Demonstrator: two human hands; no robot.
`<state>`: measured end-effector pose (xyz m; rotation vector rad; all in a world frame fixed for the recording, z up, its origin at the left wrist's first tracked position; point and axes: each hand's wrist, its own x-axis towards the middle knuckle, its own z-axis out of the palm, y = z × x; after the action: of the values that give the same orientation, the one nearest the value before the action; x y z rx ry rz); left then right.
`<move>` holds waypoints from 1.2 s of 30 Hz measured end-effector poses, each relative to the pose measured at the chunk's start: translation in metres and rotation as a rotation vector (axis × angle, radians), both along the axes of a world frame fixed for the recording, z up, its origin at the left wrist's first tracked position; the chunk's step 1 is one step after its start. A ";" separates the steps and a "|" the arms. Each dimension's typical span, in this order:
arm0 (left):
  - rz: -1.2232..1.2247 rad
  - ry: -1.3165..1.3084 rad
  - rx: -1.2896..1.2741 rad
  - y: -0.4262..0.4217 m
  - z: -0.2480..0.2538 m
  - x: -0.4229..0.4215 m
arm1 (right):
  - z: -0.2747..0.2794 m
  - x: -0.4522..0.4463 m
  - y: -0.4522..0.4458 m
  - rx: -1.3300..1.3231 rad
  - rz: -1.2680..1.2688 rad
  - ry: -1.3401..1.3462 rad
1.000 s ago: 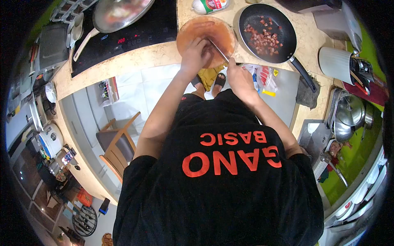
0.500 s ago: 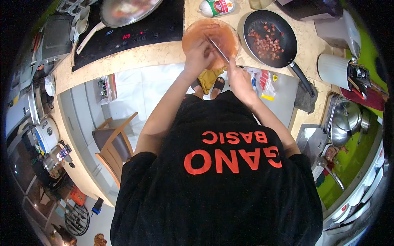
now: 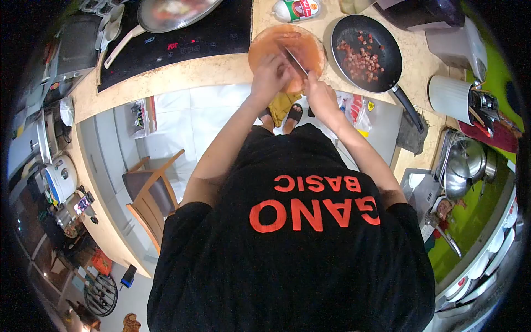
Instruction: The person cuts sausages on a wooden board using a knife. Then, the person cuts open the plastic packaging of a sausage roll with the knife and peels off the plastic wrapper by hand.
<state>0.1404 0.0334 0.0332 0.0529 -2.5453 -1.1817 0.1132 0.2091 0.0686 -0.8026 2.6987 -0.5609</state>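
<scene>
Right hand: fist (image 3: pixel 322 93) closed around the knife handle, which is mostly hidden.
Knife (image 3: pixel 296 61): thin, straight, shiny metal blade, slanting across the board.
Left hand: fingers bent, hand (image 3: pixel 270 74) over the board beside the blade; cannot tell whether it grips anything.
Cutting board (image 3: pixel 259 48): round, flat, orange-brown, smeared surface.
Reddish meat (image 3: pixel 287 35): elongated piece, on the board's far part.
Frying pan (image 3: pixel 392 58): round, dark interior, black handle, right of the board.
Diced meat (image 3: pixel 362 60): small reddish chunks, scattered inside the pan.
Package (image 3: pixel 296 10): plump, white, printed label, beyond the board.
</scene>
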 end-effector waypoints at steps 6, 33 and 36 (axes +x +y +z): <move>0.029 -0.036 0.185 0.000 -0.007 0.008 | 0.016 0.016 0.013 -0.023 -0.027 -0.056; 0.024 0.009 0.075 -0.008 0.007 0.021 | 0.016 0.027 -0.003 0.065 0.059 0.045; 0.032 -0.035 0.140 -0.009 0.006 0.020 | 0.008 0.029 -0.007 0.106 0.065 0.026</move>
<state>0.1607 0.0248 0.0393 0.1480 -2.4777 -1.3566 0.1425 0.2023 0.0763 -0.8716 2.6886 -0.3919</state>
